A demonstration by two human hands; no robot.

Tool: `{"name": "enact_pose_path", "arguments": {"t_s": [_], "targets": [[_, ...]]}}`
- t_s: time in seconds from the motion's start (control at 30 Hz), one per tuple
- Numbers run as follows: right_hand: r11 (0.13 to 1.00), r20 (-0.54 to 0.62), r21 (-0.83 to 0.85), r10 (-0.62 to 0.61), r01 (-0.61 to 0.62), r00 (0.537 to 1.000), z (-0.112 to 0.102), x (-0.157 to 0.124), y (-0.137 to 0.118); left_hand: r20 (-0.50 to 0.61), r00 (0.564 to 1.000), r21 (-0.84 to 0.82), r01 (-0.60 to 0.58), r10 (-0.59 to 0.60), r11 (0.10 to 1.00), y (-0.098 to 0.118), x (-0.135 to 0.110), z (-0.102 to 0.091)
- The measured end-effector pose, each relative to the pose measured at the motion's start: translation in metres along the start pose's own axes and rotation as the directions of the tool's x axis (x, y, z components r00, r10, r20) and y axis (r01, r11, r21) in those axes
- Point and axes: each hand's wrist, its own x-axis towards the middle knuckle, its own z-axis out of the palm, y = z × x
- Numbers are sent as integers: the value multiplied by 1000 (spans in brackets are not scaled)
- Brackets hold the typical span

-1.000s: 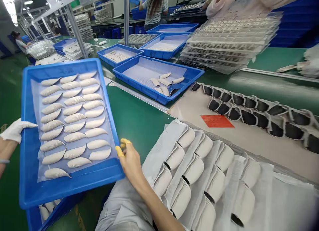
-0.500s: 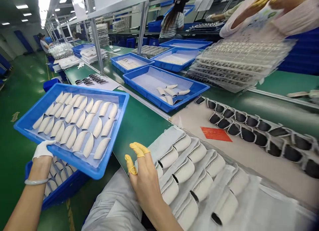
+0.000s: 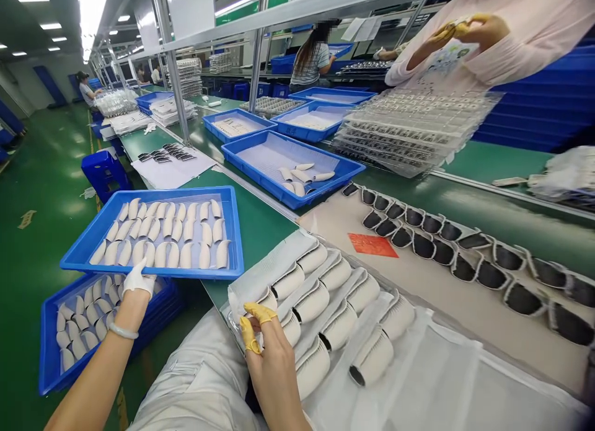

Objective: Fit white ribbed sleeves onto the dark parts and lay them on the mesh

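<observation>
My left hand [image 3: 138, 279], in a white glove, grips the near rim of a blue plastic tray [image 3: 186, 273] held level over the bench edge. Several rows of white ribbed shell-shaped pieces [image 3: 167, 232] lie on its pale liner. Under it sits a second blue tray [image 3: 50, 350] with more such pieces. My right hand [image 3: 269, 363], with yellow finger cots, pinches the near corner of a white sheet [image 3: 253, 276]. That sheet lies folded between rows of white ribbed cup-shaped pieces [image 3: 311, 301].
Black-lined pieces [image 3: 465, 257] stand in rows on a beige sheet with a red paper [image 3: 372, 245]. Blue trays and stacked clear trays [image 3: 409, 130] occupy the green bench. A co-worker [image 3: 455, 40] handles something beyond them. A blue stool [image 3: 105, 173] stands on the green floor.
The tray in my left hand has swung from tilted to level and moved left, over the lower tray. My right hand has dropped to the sheet and its fingers have closed.
</observation>
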Motion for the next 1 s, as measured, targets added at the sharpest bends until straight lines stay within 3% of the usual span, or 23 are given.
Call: {"name": "enact_pose_path", "arguments": {"t_s": [0.07,0.17,0.27,0.33,0.5,0.57,0.63,0.73,0.8,0.9,0.93,0.97,1.0], "targets": [[999,62,29,12,-13,998,2,0,-1,-66,987,-371,115,-149,921,9,-7,10],[998,150,67,-2,-8,989,6,0,-2,-21,937,-755,213,-347,620,24,-15,19],[997,135,76,-24,14,991,11,2,-5,123,899,-891,286,-420,353,42,-20,33],[997,104,71,-38,30,994,13,5,-7,226,877,-903,352,-424,246,55,-23,51],[997,136,25,-76,73,988,15,8,-4,456,826,-836,525,-332,158,75,-25,117],[998,176,3,-67,67,982,14,5,1,543,788,-778,602,-290,180,77,-29,136],[999,198,-20,-36,41,980,13,1,7,611,751,-713,659,-250,239,77,-36,140],[999,204,-34,21,-14,979,13,-2,14,637,737,-635,667,-225,390,72,-42,112],[998,197,-24,63,-60,978,15,-2,16,546,797,-628,593,-258,504,62,-37,71],[997,219,3,73,-76,973,18,0,18,255,904,-633,424,-343,648,36,-15,1],[998,236,9,57,-61,970,20,1,19,105,920,-599,361,-377,715,26,-6,-19],[999,254,16,35,-41,966,22,1,19,-146,915,-431,283,-375,857,15,3,-35],[999,270,22,17,-24,963,24,2,20,-239,898,-377,265,-370,888,5,11,-47]]}}
